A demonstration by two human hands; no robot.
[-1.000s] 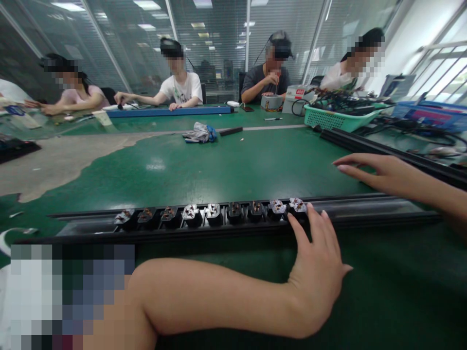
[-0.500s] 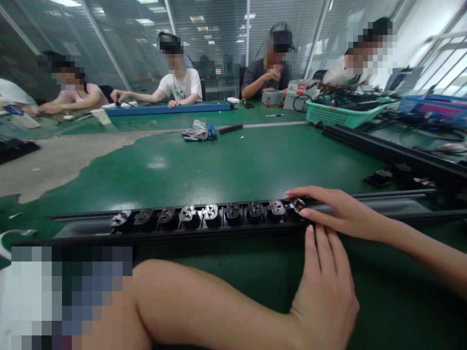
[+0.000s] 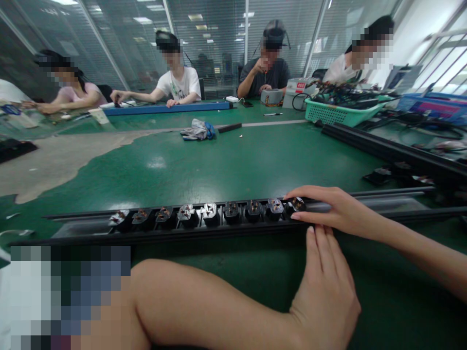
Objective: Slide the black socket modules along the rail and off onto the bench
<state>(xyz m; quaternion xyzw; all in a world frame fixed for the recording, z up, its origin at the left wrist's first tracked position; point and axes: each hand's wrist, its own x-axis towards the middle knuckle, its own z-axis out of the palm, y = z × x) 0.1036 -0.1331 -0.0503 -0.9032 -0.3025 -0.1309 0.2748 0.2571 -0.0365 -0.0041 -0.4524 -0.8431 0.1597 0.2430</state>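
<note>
Black rail (image 3: 383, 206) with a row of socket modules (image 3: 204, 214), both my hands at the row's right end.

Across the green desk (image 3: 233, 160) in front of me lies the long rail. My right hand (image 3: 339, 211) rests flat over it, fingers spread loosely, fingertips touching the last module (image 3: 297, 204) without gripping it. My left hand (image 3: 328, 287) lies open, palm down on the desk, fingertips against the rail's near edge just below. Other people sit working along the far side, beside a green basket (image 3: 339, 114) of cables.

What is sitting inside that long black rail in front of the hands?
The long black rail holds socket inserts; the right hand covers the last one's edge.
</note>
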